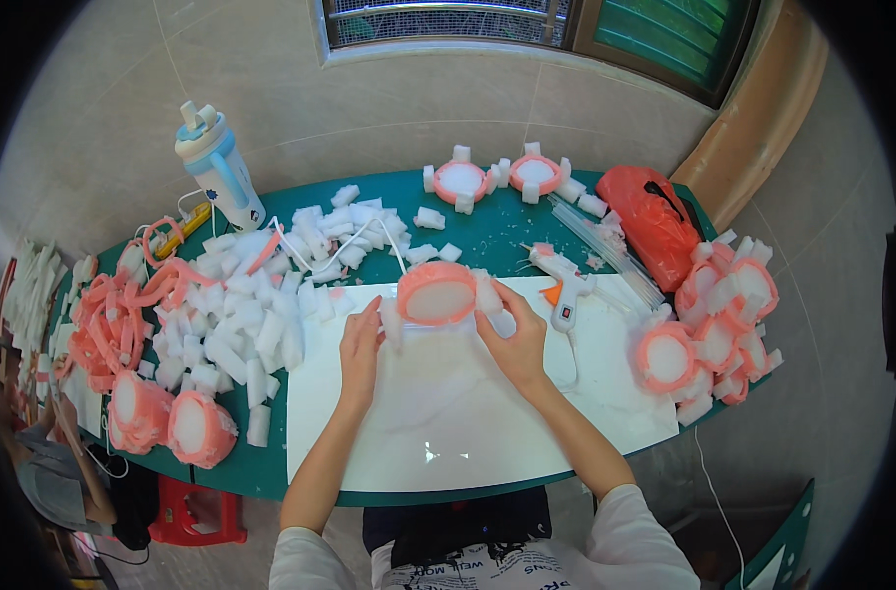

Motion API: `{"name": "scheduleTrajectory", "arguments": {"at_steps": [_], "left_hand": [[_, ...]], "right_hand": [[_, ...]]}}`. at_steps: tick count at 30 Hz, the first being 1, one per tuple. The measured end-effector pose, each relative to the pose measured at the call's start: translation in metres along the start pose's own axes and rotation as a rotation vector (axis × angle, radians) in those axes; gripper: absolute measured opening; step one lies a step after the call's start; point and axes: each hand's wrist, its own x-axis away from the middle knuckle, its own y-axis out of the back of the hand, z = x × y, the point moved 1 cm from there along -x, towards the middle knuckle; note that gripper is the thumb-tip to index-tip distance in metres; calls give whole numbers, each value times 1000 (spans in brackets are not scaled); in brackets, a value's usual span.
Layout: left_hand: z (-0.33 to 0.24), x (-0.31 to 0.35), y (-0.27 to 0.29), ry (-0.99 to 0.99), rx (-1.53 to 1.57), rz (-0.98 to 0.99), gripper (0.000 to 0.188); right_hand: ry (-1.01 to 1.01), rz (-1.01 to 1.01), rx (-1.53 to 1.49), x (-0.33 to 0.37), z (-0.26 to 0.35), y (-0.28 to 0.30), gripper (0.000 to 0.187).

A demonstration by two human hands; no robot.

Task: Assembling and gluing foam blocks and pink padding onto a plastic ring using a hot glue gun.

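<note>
Ring [435,269] sits squarely between the hands, its wide axis running left to right! Left hand [362,342] pinches the left block [391,324] at its flank, right hand [514,336] the right block [487,293], both equally near. White board [418,433] stretches bodyward, near the worktop's [271,477] edge; foam heap [234,324] bounds the left, glue gun [564,285] crowds the right.

A round white foam piece with a pink rim [436,298] tilts, one white foam block [391,326] left of it, another white foam block [487,292] right.

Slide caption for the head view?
Left hand and right hand hold white blocks flanking a pink-rimmed disc, glue gun nearby.
</note>
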Motion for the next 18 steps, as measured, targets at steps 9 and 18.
{"name": "scheduleTrajectory", "arguments": {"at_steps": [9,18], "left_hand": [[-21,-2,13,-495,-254,-164,44],[-30,1,8,-554,-241,90,49]], "right_hand": [[-712,341,-501,9,-3,-12,33],[-757,508,-429,28,-10,-28,39]]}}
